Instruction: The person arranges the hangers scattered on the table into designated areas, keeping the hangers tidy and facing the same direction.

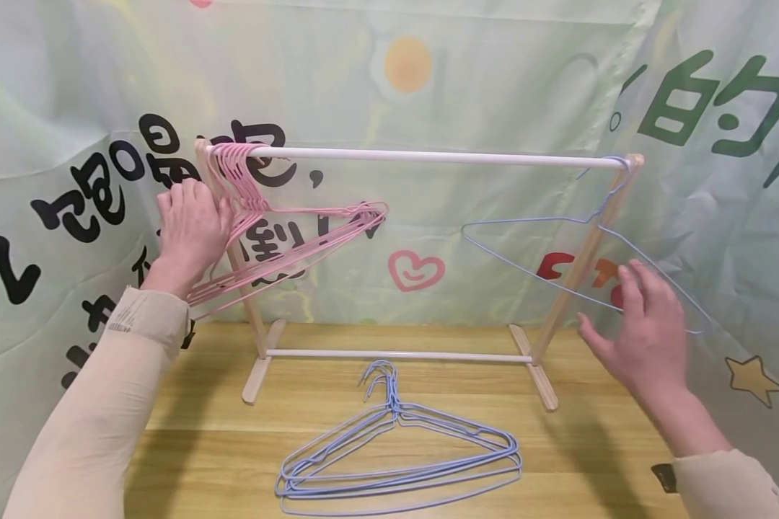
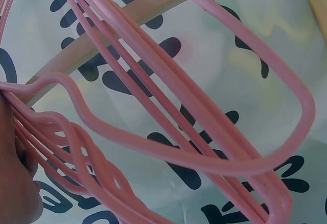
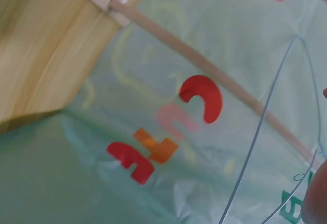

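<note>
Several pink wire hangers [image 1: 252,202] hang bunched at the left end of a white rail [image 1: 428,156]. My left hand [image 1: 195,223] grips their near shoulders, its fingers bent over the wires. In the left wrist view the pink wires run in beneath the fingers [image 2: 20,173]. A single blue wire hanger [image 1: 532,219] hangs at the rail's right end, turned at an angle. My right hand [image 1: 649,331], fingers extended and thumb apart, is beside that hanger's lower right part and holds nothing. Only a bit of this hand shows in the right wrist view.
A pile of blue hangers [image 1: 394,411] lies on the wooden table [image 1: 324,339] in front of the rack, hooks pointing away. The rack has slanted wooden posts [image 1: 568,281], flat feet and a lower white bar [image 1: 396,355]. Printed cloth [image 1: 337,86] surrounds the back and sides.
</note>
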`<state>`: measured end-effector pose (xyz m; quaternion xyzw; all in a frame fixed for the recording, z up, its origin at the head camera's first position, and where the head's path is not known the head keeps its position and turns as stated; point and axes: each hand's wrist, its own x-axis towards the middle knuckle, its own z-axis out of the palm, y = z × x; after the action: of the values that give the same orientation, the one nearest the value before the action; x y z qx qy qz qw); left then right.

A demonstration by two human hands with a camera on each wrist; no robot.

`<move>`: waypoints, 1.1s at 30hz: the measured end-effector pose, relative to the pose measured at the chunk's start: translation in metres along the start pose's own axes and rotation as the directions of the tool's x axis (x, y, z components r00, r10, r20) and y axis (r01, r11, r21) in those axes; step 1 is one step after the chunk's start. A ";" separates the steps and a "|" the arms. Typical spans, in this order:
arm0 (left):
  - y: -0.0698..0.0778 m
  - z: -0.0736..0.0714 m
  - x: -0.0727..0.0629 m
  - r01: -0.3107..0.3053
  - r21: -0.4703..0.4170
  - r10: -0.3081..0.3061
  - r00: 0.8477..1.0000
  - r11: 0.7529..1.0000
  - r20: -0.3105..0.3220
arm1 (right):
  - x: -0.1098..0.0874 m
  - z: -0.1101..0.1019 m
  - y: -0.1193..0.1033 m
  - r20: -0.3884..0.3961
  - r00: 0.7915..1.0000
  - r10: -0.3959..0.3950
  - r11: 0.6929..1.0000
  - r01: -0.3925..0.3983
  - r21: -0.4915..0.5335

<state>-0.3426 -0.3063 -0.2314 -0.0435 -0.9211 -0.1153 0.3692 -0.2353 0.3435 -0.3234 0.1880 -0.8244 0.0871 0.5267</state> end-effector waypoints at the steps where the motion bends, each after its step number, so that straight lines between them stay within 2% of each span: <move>1: 0.000 0.000 0.000 -0.001 0.000 0.001 1.000 1.000 -0.002 | 0.001 0.001 -0.004 0.000 1.000 -0.011 1.000 0.011 0.027; 4: 0.000 0.000 0.000 -0.001 -0.001 0.001 1.000 1.000 -0.003 | 0.000 0.006 -0.016 0.023 0.999 -0.038 0.995 0.036 0.097; 7: 0.000 -0.001 0.000 0.002 -0.003 -0.002 1.000 1.000 0.000 | -0.003 0.010 -0.029 0.092 0.994 -0.060 0.984 0.043 0.171; 11: 0.000 -0.001 0.000 0.010 -0.003 -0.010 1.000 1.000 0.006 | -0.011 0.017 -0.048 0.198 0.973 -0.117 0.968 0.068 0.240; 17: 0.000 -0.002 0.000 0.015 -0.002 -0.015 1.000 1.000 0.014 | -0.026 0.031 -0.071 0.259 0.942 -0.213 0.944 0.129 0.305; 20: 0.001 -0.002 0.000 0.012 -0.003 -0.012 1.000 1.000 0.008 | -0.035 0.036 -0.081 0.328 0.917 -0.229 0.940 0.120 0.321; 24: 0.001 -0.002 0.001 0.009 -0.005 -0.009 1.000 1.000 0.001 | -0.048 0.043 -0.092 0.444 0.869 -0.219 0.943 0.072 0.324; 33: 0.002 -0.003 -0.001 0.010 -0.002 -0.010 1.000 1.000 0.006 | -0.080 0.057 -0.111 0.564 0.795 -0.224 0.932 0.006 0.362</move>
<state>-0.3394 -0.3047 -0.2302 -0.0395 -0.9222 -0.1182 0.3660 -0.2082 0.2401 -0.4257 0.3450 -0.9065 0.1326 0.2042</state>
